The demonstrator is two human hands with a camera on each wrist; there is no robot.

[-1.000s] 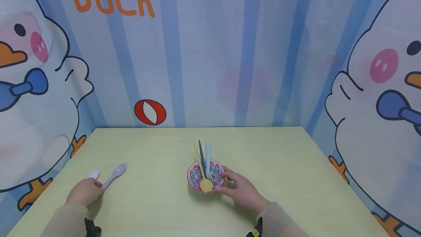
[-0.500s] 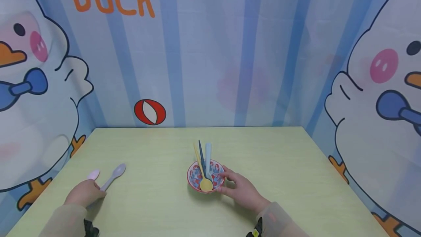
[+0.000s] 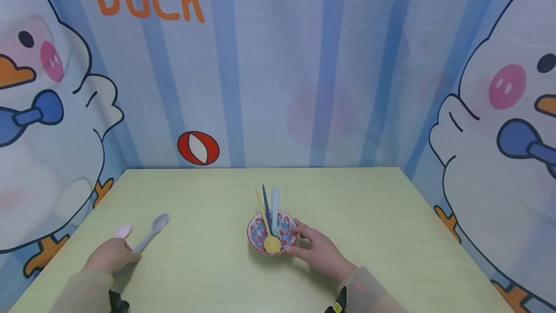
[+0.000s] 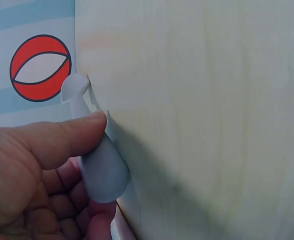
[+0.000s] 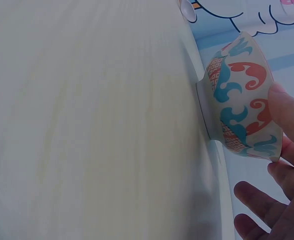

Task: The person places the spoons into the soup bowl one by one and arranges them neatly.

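Note:
In the head view my left hand (image 3: 110, 255) pinches a pale lilac-grey spoon (image 3: 159, 222) by its handle, the spoon's bowl pointing away to the right. The left wrist view shows thumb and fingers around that handle (image 4: 106, 172), its broad end toward me. Just beyond the hand lies a pale pink spoon (image 3: 123, 230), its handle hidden by the hand. My right hand (image 3: 319, 250) holds the rim of a small patterned bowl (image 3: 256, 240), which stands upright on the table. A yellow spoon (image 3: 272, 244), a dark blue utensil (image 3: 266, 206) and a light blue spoon (image 3: 275, 202) lean in it.
The light wooden table (image 3: 208, 206) reaches back to a blue striped cloth wall (image 3: 278, 62) printed with ducks and a red ball. More duck-printed cloth borders the table's left and right edges.
The lilac-grey spoon's tip has shifted slightly up and to the right, with the left hand moving a little. My right hand and the bowl look unchanged.

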